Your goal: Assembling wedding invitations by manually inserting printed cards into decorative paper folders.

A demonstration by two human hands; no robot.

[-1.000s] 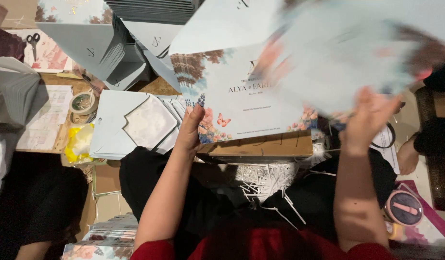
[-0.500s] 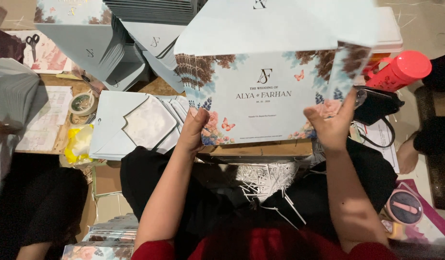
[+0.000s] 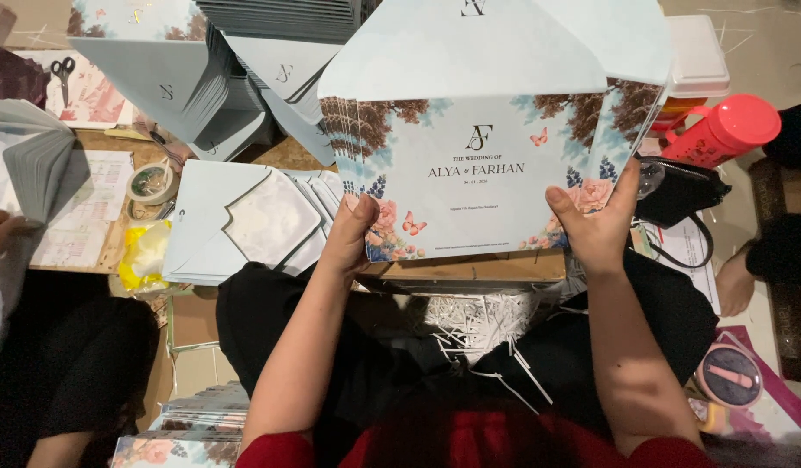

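You hold a stack of floral invitation cards [image 3: 483, 178] with both hands, raised above the wooden counter [image 3: 470, 267], which serves as the landmark here. The stack sits directly above the counter's near edge, with an open pale blue envelope flap [image 3: 496, 48] standing up behind it.

**Grip state**
- Left hand [image 3: 355, 238]: fingers clamped on the stack's lower left corner, thumb on the front face.
- Right hand [image 3: 595, 227]: fingers clamped on the lower right corner, thumb on the front face.

**Risks**
1. The cards at the left edge of the stack are fanned, not flush. With only the lower corners pinched, you could let the rear cards slide out and drop onto the counter or into the white paper shreds [image 3: 478, 325] just below it.
2. Tight thumb pressure may crease or smudge the printed face.
3. The red bottle [image 3: 721, 130] lies to the right of the counter, near your right hand. A sideways swing of the stack could knock it.
4. The fanned blue envelopes [image 3: 244, 221] left of the counter lie loose, and a dropped stack could scatter them.

**Limits of view**
- The stack hides your fingers behind it and most of the counter surface.
- The envelope's top is cut off by the frame.
- The number of cards cannot be told.
- Another person's hand [image 3: 2, 230], far left of the counter, is only partly visible.
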